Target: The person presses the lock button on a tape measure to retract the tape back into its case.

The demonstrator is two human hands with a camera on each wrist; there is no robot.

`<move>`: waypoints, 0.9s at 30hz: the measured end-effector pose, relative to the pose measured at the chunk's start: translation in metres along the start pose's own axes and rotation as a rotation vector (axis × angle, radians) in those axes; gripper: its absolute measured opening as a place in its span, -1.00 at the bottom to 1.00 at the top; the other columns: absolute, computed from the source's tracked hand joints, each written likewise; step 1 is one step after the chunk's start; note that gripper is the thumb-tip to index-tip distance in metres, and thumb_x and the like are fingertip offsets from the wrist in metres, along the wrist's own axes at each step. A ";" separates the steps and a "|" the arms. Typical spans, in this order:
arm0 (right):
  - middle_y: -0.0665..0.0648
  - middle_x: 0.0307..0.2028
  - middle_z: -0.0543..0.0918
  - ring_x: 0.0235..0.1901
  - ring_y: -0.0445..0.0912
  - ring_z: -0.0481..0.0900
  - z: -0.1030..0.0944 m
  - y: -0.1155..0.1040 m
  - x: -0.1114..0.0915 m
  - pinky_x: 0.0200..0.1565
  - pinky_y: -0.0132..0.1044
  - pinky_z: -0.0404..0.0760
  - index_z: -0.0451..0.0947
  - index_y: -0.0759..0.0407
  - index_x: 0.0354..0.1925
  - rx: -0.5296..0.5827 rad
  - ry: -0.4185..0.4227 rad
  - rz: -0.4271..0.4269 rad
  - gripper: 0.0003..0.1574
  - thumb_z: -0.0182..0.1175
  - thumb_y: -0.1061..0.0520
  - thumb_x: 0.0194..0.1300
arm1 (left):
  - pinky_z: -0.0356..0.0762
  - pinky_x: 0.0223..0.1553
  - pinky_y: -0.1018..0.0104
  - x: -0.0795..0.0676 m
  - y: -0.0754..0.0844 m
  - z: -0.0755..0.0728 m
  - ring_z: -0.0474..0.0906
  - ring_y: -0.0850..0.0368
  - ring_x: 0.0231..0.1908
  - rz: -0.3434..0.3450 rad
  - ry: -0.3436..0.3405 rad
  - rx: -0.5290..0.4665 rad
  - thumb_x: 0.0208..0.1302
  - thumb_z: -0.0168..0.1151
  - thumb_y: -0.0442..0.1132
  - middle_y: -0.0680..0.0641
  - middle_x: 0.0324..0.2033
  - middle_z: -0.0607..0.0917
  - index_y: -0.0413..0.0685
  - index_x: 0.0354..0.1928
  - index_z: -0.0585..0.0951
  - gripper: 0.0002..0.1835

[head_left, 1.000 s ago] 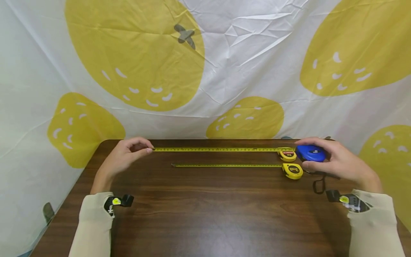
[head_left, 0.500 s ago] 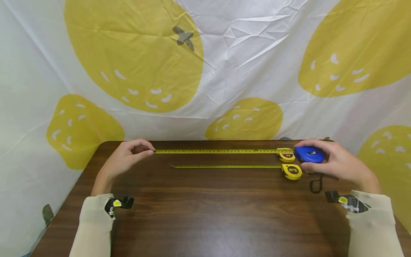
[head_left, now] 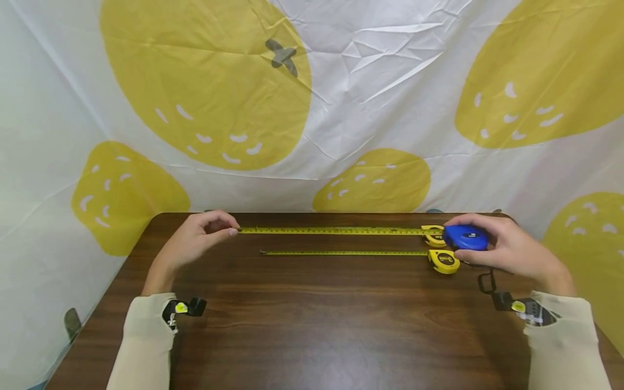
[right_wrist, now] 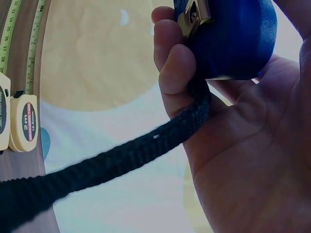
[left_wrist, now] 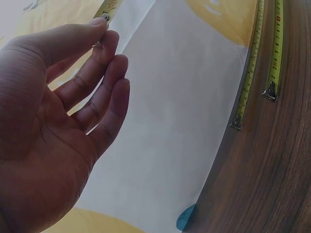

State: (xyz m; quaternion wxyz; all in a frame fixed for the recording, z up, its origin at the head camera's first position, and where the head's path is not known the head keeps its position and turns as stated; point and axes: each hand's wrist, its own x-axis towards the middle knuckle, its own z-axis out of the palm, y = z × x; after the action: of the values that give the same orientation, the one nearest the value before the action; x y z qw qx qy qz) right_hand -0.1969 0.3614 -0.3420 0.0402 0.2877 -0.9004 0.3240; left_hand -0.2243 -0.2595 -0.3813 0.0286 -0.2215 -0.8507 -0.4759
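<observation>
A white fabric backdrop point(head_left: 341, 108) printed with big yellow fruit hung behind a dark wood-grain table point(head_left: 312, 330). A person in pale sleeves point(head_left: 143, 341) reached forward from both sides.

The right hand point(head_left: 524, 252) was curled round a blue tape measure case point(head_left: 465, 238), thumb on one side and fingers on the other. The left hand point(head_left: 190, 244) pinched the free end of its yellow blade point(head_left: 336, 231) between thumb and forefinger, the remaining fingers loosely bent. The blue tape was at the far right of the table, seemingly lifted above the surface, with its blade stretched straight between the hands.

Two smaller tapes lay on the table at the right: a nearer yellow tape measure point(head_left: 443, 262) and, just behind it, one marked 2m point(right_wrist: 26, 124). Both had been drawn out; the nearer blade point(head_left: 341, 253) and the farther blade point(left_wrist: 251, 63) ran side by side toward the left.

A dark strap point(right_wrist: 126, 148) trailed from the blue case. Smallest were the metal end hooks point(left_wrist: 270, 91) on the table.

By appearance, two tapes were extended and set down; the blue one was extended but not yet put down.
</observation>
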 end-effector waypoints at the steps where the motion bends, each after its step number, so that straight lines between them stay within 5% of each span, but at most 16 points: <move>1: 0.08 0.04 0.73 -0.12 -0.14 0.71 0.001 0.000 0.000 -0.14 -0.35 0.70 0.65 0.01 0.34 0.003 -0.001 -0.004 -0.30 0.60 0.28 0.30 | 0.63 -0.09 0.33 0.000 0.001 0.000 0.71 -0.04 -0.13 0.001 -0.001 0.000 0.54 0.43 -0.31 -0.09 -0.15 0.81 -0.12 -0.01 0.78 -0.90; 15: 0.05 0.01 0.75 -0.17 -0.19 0.69 0.011 0.000 0.007 -0.18 -0.37 0.67 0.66 0.03 0.30 -0.033 0.008 -0.043 -0.24 0.69 0.27 0.17 | 0.65 -0.04 0.36 0.002 0.003 0.006 0.74 -0.18 -0.08 0.009 -0.021 -0.008 0.52 0.44 -0.35 -0.13 -0.14 0.82 -0.11 -0.03 0.77 -0.92; 27: 0.02 0.08 0.74 -0.13 -0.16 0.67 0.016 -0.004 0.013 -0.16 -0.28 0.68 0.65 -0.09 0.31 -0.070 -0.017 -0.060 -0.26 0.69 0.17 0.22 | 0.63 -0.04 0.32 0.004 0.004 0.011 0.72 -0.01 -0.09 0.007 -0.037 0.015 0.55 0.43 -0.25 -0.14 -0.12 0.82 -0.04 -0.02 0.78 -0.92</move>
State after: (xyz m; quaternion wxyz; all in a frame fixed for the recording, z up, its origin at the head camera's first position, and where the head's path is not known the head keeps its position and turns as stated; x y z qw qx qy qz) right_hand -0.2040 0.3428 -0.3496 0.0524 0.3156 -0.9025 0.2885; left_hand -0.2245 -0.2471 -0.3836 0.0162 -0.2331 -0.8538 -0.4651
